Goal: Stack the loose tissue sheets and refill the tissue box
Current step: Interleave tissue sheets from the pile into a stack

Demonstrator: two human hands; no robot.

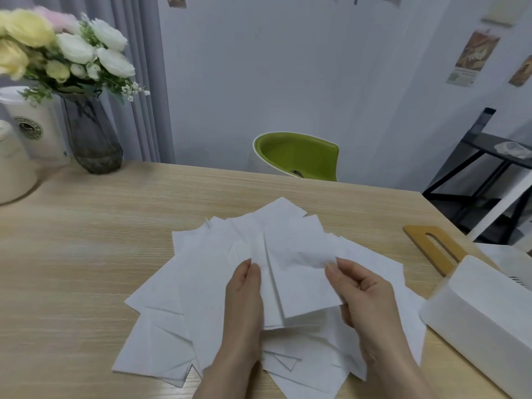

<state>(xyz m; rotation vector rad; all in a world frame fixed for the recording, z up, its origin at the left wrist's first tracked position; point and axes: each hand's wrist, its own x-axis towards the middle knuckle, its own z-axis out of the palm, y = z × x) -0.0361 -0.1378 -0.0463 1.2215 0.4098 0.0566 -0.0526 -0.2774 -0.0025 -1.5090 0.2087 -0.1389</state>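
While most of the loose tissue sheets [201, 298] lie fanned out in a messy overlapping spread on the table [86, 240], a few folded ones are lifted just above that spread, held between both hands. The left hand [244, 298] grips the little bundle's left edge, fingers curled behind it and thumb on top; the right hand [362, 295] pinches the upper right corner between thumb and forefinger. Holding opposite sides like this looks meant to square the edges so the sheets sit flush before more are added. Stacking seems barely begun, since the spread below is wide and crooked.

To the right, near the table's edge, stands the white tissue box [483, 321], touching the outermost sheets. Its wooden lid [434, 246], with a slot cut through it, lies flat just behind, presumably taken off so the stack can drop straight in.

Far left, well apart, a glass vase of flowers [92, 133] and pale containers [34, 131] stay clear of the work. A green chair [296, 156] sits beyond the table.
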